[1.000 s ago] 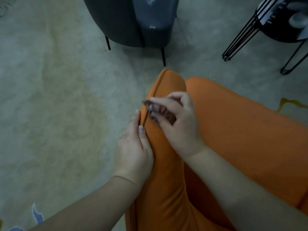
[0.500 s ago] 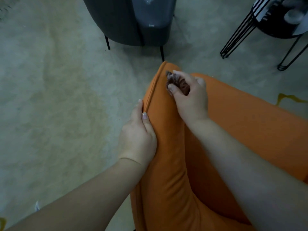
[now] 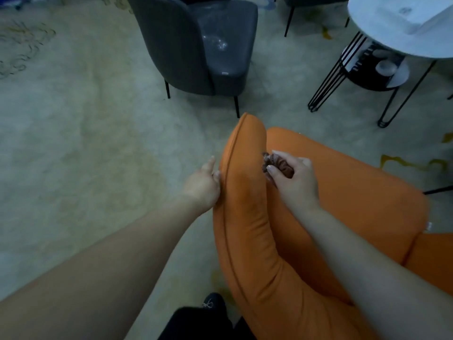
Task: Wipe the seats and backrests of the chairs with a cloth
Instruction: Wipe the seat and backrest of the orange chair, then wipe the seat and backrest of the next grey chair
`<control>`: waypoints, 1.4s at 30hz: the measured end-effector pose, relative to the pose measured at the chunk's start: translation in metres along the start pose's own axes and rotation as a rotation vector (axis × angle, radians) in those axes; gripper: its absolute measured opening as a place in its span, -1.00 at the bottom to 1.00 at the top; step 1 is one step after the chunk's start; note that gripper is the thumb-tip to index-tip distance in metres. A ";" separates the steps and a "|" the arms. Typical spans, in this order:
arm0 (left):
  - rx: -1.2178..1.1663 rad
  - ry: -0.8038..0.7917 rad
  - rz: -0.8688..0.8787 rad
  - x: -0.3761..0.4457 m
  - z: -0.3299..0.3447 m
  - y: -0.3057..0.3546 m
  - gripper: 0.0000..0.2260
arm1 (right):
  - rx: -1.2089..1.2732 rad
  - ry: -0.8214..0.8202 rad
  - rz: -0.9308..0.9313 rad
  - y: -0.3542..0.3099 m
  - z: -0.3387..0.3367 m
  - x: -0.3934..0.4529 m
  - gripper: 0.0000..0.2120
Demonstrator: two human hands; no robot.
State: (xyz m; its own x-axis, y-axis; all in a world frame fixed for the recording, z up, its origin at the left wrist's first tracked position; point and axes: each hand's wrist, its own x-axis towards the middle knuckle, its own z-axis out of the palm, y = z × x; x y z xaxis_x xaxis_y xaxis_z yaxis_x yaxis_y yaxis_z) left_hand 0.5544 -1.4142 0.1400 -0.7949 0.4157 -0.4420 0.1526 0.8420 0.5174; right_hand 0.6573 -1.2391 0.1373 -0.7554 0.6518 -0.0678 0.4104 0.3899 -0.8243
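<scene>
Orange chair [image 3: 343, 192] under me: my right hand [image 3: 295, 180] grips the bunched brown cloth [image 3: 278, 164] at the backrest's inner edge, left hand [image 3: 203, 184], fingers relaxed, touching its outer edge.

Pale beige carpeted floor [image 3: 85, 148] carrying chairs and a side counter

A curved orange upholstered chair [image 3: 343, 204] stands at lower right, a dark grey fabric chair [image 3: 196, 50] on thin black legs beyond it. At upper right a round white-topped counter [image 3: 382, 42] on black wire legs holds a lower shelf. Yellow markings [image 3: 404, 163] and faint line patterns [image 3: 22, 42] show on the carpet.
</scene>
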 end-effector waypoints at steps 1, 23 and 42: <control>0.049 0.000 0.001 -0.010 -0.007 -0.007 -0.54 | -0.002 -0.003 0.005 -0.007 -0.002 -0.007 -0.66; 0.672 0.073 0.285 -0.045 -0.218 -0.195 -0.52 | -0.108 -0.039 -0.033 -0.186 0.159 -0.064 -0.65; 0.680 0.031 0.292 0.141 -0.261 -0.146 -0.54 | -0.116 -0.064 0.099 -0.190 0.169 0.130 -0.65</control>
State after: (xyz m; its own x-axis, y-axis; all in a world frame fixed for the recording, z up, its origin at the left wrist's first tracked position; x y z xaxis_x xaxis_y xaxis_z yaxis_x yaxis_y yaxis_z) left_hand 0.2667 -1.5682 0.1938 -0.6809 0.6540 -0.3296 0.6825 0.7299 0.0384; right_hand 0.3951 -1.3383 0.1899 -0.7380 0.6492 -0.1840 0.5379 0.4013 -0.7414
